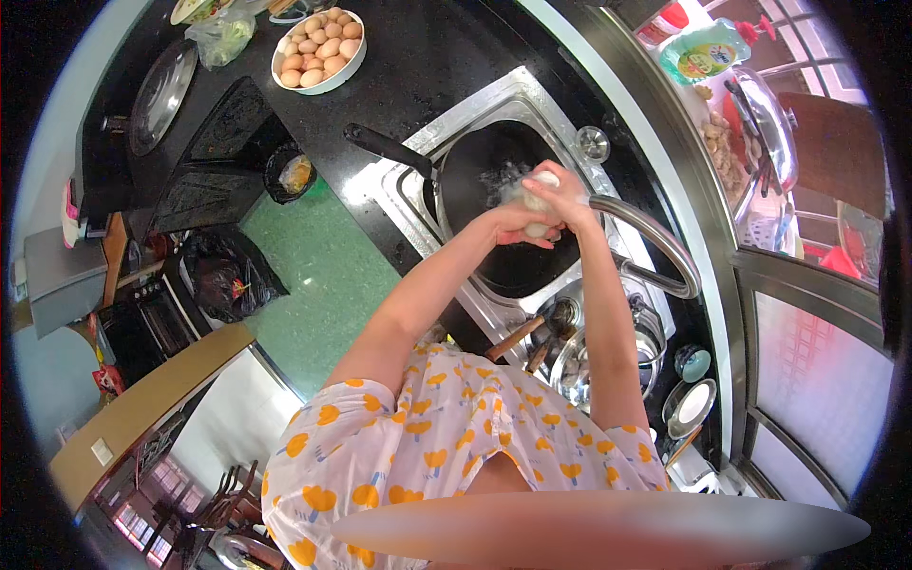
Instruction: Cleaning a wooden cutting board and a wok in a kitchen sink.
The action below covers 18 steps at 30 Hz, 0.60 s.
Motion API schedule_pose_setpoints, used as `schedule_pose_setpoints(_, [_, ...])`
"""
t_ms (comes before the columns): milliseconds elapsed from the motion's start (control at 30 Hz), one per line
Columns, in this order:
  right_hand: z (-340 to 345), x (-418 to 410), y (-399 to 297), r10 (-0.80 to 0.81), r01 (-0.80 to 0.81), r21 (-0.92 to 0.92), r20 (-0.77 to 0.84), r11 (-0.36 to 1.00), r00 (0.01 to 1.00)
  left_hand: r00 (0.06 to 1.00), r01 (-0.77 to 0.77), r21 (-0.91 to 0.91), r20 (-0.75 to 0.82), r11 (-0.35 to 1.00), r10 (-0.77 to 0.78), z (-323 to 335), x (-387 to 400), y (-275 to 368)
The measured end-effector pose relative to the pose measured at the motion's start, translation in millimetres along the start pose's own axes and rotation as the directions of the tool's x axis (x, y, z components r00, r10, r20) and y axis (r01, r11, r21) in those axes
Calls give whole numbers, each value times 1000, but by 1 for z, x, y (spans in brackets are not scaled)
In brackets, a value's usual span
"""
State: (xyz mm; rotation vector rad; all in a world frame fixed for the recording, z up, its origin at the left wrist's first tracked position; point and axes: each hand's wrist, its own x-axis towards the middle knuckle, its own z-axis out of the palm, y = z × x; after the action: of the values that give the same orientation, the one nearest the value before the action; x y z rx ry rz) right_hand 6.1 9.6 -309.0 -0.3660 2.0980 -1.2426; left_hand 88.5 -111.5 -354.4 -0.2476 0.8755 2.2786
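A black frying pan or wok lies in the stainless steel sink, its long black handle reaching over the rim to the left. Above the pan, by the tap's spout, both hands are closed round a pale, wet, wad-like thing. It is blurred; whether it is a cloth or a scrubbing sponge I cannot tell. My left hand grips it from below and left. My right hand wraps its upper right side. Splashing water shows in the pan beside them.
A curved steel tap arches in from the right. Pots and a wooden-handled utensil crowd the sink's near end. A white bowl of eggs stands on the black counter. A lined bin is on the green floor. Dish soap sits by the window.
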Motion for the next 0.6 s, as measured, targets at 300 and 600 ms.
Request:
schedule_pose_setpoints(300, [15, 12, -1, -252, 86, -450, -323, 889, 912, 921, -29, 533, -315, 846, 230, 9, 31, -4])
schedule_pose_setpoints(600, [16, 22, 6, -90, -207, -453, -550, 867, 830, 682, 88, 896, -373, 436, 629, 20, 40, -16])
